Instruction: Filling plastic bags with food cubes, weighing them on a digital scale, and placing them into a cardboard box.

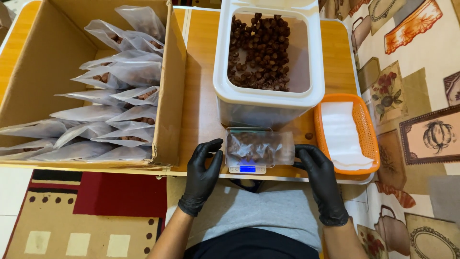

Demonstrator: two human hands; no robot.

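Observation:
A clear plastic pouch [261,146] partly filled with brown nuts lies flat on a small digital scale [247,168] with a lit blue display, at the table's front edge. My left hand [203,175], in a black glove, rests just left of the scale, its fingers curled toward the pouch's left end. On the other side, my black-gloved right hand [320,180] has its fingertips at the pouch's right end. Whether either hand grips the pouch is unclear. Behind the scale stands a white plastic bin [268,96] holding loose brown nuts [258,50].
A large cardboard box [170,96] at the left holds several filled clear pouches [115,110]. An orange basket [364,129] with a stack of white empty pouches [341,134] sits right of the scale. One loose nut [309,135] lies on the wooden table [201,110]. Patterned rugs cover the floor.

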